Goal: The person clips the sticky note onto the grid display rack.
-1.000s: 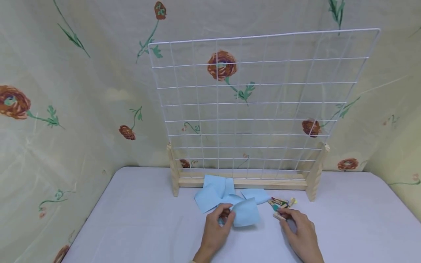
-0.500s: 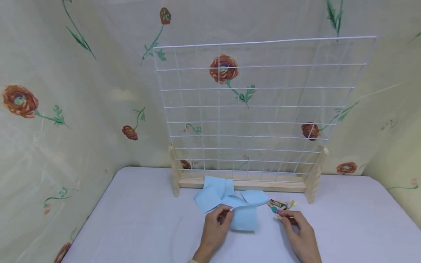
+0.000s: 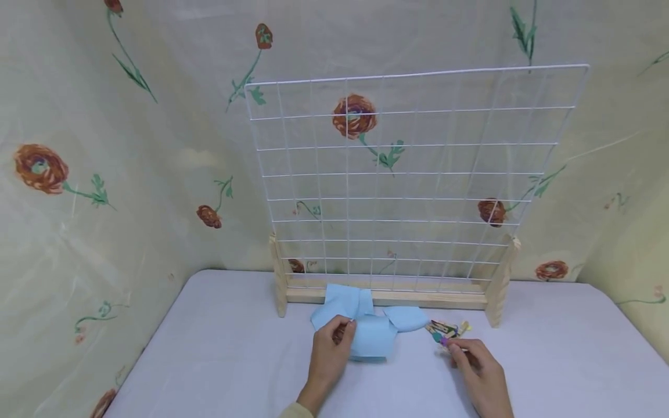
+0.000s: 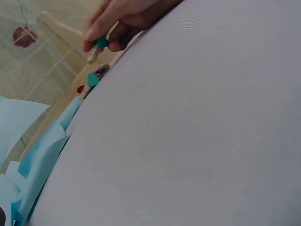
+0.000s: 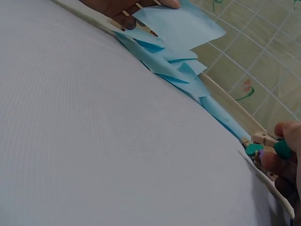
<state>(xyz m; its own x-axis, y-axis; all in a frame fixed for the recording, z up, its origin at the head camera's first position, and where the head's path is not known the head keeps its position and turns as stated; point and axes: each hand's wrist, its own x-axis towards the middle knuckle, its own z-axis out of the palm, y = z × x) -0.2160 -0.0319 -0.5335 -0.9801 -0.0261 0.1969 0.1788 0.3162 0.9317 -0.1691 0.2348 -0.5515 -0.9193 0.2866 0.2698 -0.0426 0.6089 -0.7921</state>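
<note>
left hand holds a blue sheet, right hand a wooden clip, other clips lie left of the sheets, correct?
Not quite: the other clips lie right of the sheets, as the head view shows. The left hand does hold a blue sheet and the right hand a wooden clip.

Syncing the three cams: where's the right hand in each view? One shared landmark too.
Head: right hand at the bottom edge, right of centre.
Left wrist: right hand at the top edge, left of centre, pinching a clothespin.
Right wrist: right hand at the right edge, below mid-height, partly cut off.
Landmark: white wire grid; upper middle, upper left, upper right respectively.
</note>
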